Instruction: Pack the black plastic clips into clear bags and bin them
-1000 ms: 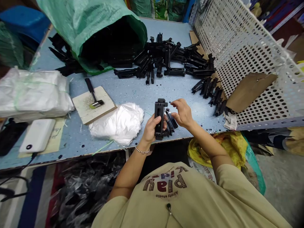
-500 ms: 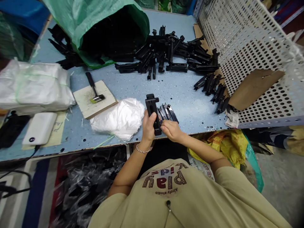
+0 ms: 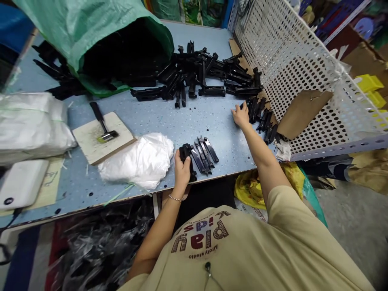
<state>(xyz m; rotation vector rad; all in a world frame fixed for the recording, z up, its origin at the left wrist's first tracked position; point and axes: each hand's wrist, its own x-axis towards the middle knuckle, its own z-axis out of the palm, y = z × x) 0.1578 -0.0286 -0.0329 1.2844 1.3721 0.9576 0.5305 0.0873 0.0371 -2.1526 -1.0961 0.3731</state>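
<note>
At the left, a white bundle (image 3: 33, 125) lies above a white box (image 3: 24, 184) on the blue table (image 3: 157, 109). Next, a hammer (image 3: 104, 125) rests on a board (image 3: 117, 149) below a green sack (image 3: 100, 24) with black pieces inside; a knock to the board could roll it off. A pile of white plastic (image 3: 139, 161) touches the board's edge. The left hand (image 3: 182, 171) is wrapped round a black holder (image 3: 184, 151) near the table's front edge; a loosened grip could drop it over. Just right, a small row of dark strips (image 3: 204, 155) could be scattered by a bump from that holder. Beyond lies a heap of black parts (image 3: 209, 72). Farther right, the right hand (image 3: 241, 117) reaches the line of black parts (image 3: 266, 119) beside the perforated panel (image 3: 318, 72); whether its fingers have closed on one I cannot tell, and a hasty pull could topple the neighbours.
</note>
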